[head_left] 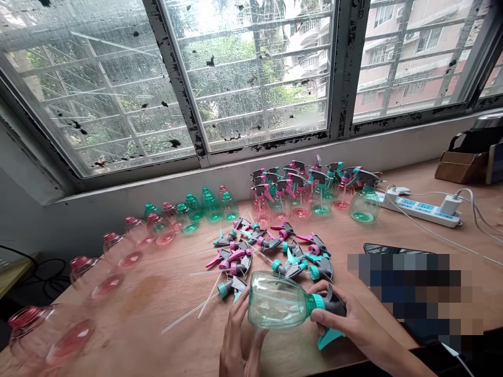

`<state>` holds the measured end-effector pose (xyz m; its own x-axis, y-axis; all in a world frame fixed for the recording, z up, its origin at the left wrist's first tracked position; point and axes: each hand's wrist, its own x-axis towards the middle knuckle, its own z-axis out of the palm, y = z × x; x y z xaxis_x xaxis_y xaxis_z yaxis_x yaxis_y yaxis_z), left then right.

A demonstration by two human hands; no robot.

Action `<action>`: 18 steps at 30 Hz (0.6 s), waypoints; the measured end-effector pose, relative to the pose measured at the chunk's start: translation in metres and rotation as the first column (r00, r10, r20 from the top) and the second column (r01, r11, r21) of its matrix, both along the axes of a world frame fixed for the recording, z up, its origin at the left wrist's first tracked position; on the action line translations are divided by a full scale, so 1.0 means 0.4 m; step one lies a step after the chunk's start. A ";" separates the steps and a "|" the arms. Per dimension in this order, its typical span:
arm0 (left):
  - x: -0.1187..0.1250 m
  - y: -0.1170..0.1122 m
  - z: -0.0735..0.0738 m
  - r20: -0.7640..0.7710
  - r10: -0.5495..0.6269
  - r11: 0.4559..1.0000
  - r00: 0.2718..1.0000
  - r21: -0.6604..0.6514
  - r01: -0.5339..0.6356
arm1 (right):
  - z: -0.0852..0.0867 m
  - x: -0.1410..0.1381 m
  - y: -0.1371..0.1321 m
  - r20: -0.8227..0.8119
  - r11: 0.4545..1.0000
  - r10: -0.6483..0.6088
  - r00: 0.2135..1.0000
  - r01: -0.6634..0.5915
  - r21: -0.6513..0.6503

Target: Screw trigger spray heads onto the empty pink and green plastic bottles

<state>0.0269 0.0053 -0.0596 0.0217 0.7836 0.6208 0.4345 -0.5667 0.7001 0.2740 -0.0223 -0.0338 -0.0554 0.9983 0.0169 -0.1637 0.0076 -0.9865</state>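
Observation:
A clear green spray bottle [277,303] lies sideways in the air over the front of the table, its base to the left. My right hand [341,317] grips it at the teal collar and grey spray head, with the teal trigger [330,337] hanging below. My left hand [238,335] is at the bottle's base, fingers apart along its lower left side; whether it bears any weight I cannot tell. Just beyond the bottle lies a heap of loose spray heads [291,264] in pink, teal and grey, with thin clear dip tubes [188,314] pointing left.
Open-necked red bottles [112,248] and green bottles [212,207] curve along the left and back. Several bottles with spray heads [301,196] stand by the window wall. At right are a power strip [422,207], cables, a dark phone-like device [396,250] partly blurred, and a cardboard box [459,165].

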 end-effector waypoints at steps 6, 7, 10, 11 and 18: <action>0.003 -0.003 0.001 -0.013 0.015 1.000 1.000 0.014 -0.015 | -0.002 -0.001 -0.001 -0.009 1.000 0.012 1.000 -0.012 0.012; 0.003 -0.004 0.001 -0.006 0.009 1.000 1.000 -0.006 -0.009 | -0.002 -0.001 -0.002 0.001 1.000 0.015 1.000 -0.015 0.016; 0.005 -0.008 0.000 0.041 0.016 0.997 0.999 -0.072 -0.013 | -0.003 0.000 -0.002 0.023 1.000 0.010 1.000 -0.010 0.022; 0.006 -0.009 0.000 0.054 0.027 0.995 0.998 -0.093 -0.022 | -0.003 0.000 -0.003 0.025 1.000 0.009 1.000 -0.010 0.020; 0.005 -0.009 0.001 0.082 0.056 0.986 0.995 -0.160 -0.042 | -0.004 -0.003 -0.001 0.038 1.000 0.000 0.999 -0.001 0.029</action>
